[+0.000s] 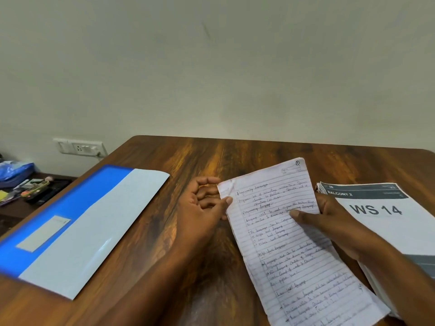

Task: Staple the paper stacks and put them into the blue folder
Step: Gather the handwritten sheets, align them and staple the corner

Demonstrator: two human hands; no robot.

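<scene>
Both hands gripped the handwritten stack [289, 243] above the bench [211, 156]: left hand [202, 205] pinching its left edge, right hand [329, 217] its right, probably squaring sheets for stapling. The folder [77, 222] lay left.

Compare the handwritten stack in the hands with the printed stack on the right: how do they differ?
The handwritten stack is ruled paper with pen notes; the printed stack is white with a dark header and large type reading WS 14.
The handwritten stack is held at both side edges by the left hand and right hand; the printed stack lies untouched on the table.
The printed stack looks thicker.
Neither is in the blue folder.
</scene>
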